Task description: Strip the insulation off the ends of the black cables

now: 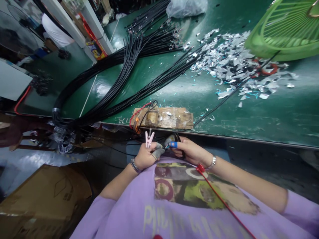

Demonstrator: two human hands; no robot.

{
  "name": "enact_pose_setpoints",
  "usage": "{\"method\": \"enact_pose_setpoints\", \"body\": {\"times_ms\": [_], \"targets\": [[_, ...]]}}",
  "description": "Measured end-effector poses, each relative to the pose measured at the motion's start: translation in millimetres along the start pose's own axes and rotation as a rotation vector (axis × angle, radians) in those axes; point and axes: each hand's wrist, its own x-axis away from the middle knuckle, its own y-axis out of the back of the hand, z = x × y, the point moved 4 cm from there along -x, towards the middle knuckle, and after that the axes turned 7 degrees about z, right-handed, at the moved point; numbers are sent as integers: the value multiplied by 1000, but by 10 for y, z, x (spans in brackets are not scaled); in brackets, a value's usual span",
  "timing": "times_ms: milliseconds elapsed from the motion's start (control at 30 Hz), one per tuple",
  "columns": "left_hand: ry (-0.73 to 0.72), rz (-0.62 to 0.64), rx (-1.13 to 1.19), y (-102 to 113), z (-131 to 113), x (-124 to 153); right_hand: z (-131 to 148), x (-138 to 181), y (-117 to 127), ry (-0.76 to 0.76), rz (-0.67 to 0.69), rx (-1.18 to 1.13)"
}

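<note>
My left hand (147, 155), with grey covers on its fingertips, is closed in a pinch on the end of a black cable (166, 146). Blue tape wraps the thumb of my right hand (185, 150), which is closed around a slim black tool (183, 154) whose exact kind I cannot make out. The fingertips of both hands almost meet in front of my chest, where thin bluish wire shows at the cable end. Just above my left hand, a pink clothespin (149, 139) sits by a metal rod below the wooden block (174, 119).
Long black cables (117, 79) lie bundled across the green table (154, 91). Foil scraps (229, 59) are heaped under a green fan (286, 30). A clear plastic bag (186, 8) rests at the back. On the floor at left stands a cardboard box (47, 196).
</note>
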Motion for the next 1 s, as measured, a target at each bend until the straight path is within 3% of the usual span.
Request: {"method": "enact_pose_setpoints", "body": {"times_ms": [133, 300, 467, 600, 800, 1000], "targets": [[-54, -71, -169, 17, 30, 36, -1, 4, 15, -12, 21, 46], [-73, -59, -218, -5, 50, 35, -13, -3, -19, -76, 61, 1], [-94, -51, -196, -3, 9, 46, -45, -25, -22, -160, 97, -70], [-40, -75, -108, 10, -5, 51, -55, -50, -41, -145, 90, -10], [15, -112, 10, 1, 23, 34, 37, -91, -48, 52, -83, 420], [76, -276, 39, 39, 80, 15, 181, -1, 45, 289, -212, 923]]}}
